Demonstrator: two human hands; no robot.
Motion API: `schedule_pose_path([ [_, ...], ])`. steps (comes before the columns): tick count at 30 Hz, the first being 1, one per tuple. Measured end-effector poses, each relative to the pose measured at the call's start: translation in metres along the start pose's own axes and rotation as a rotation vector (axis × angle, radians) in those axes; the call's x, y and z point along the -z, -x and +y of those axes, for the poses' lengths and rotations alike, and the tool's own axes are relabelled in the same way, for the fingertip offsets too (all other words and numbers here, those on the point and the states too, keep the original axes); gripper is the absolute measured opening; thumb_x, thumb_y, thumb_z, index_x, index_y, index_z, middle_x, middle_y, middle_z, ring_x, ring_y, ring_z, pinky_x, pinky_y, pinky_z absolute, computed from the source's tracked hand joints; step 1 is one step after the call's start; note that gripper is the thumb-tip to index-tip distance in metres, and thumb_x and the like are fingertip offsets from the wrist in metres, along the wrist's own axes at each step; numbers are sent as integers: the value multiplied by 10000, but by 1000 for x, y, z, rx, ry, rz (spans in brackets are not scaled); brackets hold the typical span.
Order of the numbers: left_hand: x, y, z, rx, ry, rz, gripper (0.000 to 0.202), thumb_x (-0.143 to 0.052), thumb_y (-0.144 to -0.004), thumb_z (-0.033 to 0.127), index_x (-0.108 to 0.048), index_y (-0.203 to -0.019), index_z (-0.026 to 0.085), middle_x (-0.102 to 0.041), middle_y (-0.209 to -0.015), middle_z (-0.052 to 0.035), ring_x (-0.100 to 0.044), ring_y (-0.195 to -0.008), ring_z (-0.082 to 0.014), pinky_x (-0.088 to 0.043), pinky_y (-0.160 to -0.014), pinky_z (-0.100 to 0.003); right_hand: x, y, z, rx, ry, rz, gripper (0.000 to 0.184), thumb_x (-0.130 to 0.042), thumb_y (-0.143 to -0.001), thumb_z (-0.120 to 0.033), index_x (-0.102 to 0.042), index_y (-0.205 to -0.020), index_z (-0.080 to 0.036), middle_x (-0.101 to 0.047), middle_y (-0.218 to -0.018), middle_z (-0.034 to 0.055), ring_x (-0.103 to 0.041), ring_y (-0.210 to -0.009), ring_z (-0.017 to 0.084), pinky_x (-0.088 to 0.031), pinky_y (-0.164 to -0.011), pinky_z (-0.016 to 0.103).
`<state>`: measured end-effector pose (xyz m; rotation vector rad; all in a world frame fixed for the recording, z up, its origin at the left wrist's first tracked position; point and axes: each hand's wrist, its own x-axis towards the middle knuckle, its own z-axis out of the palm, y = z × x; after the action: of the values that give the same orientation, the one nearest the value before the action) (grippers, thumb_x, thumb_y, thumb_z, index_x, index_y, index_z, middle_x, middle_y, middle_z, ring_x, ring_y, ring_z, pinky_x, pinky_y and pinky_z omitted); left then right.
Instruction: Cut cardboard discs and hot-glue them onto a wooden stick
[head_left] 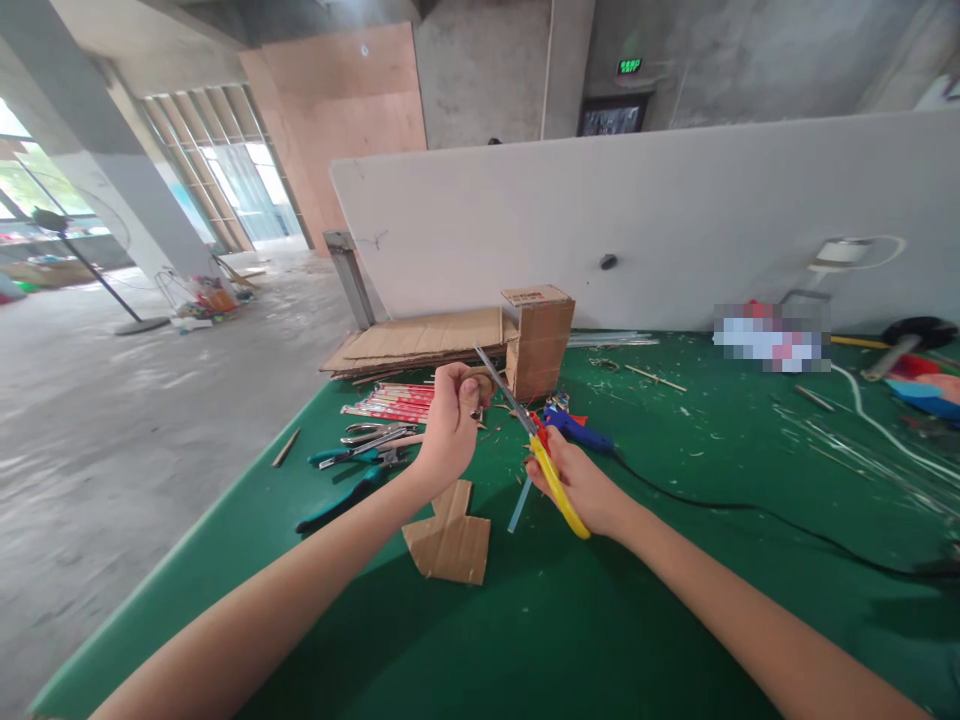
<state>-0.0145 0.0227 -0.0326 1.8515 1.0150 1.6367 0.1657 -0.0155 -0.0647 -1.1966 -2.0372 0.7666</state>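
Observation:
My left hand [450,425] is closed around a small round piece of cardboard [480,380], held up above the green table [637,620]. My right hand [577,485] grips yellow-handled scissors [536,450]; their blades point up and left, reaching the cardboard piece. Below the hands a cut cardboard scrap [450,540] lies flat on the table. A thin pale stick [519,505] lies next to it.
Behind the hands stand a small cardboard box [540,340], flat cardboard sheets [427,335], a bundle of red-wrapped chopsticks [390,402], pliers and cutters [367,450], and a blue glue gun [581,432] with a black cable [750,510]. A white partition [675,220] closes the table's far edge.

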Motion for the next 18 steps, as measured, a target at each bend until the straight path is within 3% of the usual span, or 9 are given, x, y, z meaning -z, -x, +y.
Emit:
schedule_pose_path([
  [8,7,-4,5,-49,5,-51,154,-326,-950,346,-386,-979,208,-448,-740,20,-436,-617,-101,-366,-577,-232,-9,-1,17,-78,3,36,257,-517,-829,-428,-341,-849,-241,-533,-705,-2,-554,-565,160,-405,-511,284],
  [14,17,-13,16,-102,-58,-278,135,-405,-924,314,-443,-954,187,-530,-777,-2,-489,-666,-105,-392,-630,-242,-5,-3,15,-64,-10,85,289,-507,-833,-449,-306,-785,-247,-468,-626,-40,-518,-510,140,-385,-483,273],
  [18,16,-17,12,-34,48,-243,179,-437,-909,350,-465,-934,175,-558,-751,-6,-515,-662,-107,-413,-621,-237,-4,-3,9,-33,-123,140,254,-478,-839,-453,-345,-805,-239,-470,-656,-35,-495,-525,124,-407,-510,278],
])
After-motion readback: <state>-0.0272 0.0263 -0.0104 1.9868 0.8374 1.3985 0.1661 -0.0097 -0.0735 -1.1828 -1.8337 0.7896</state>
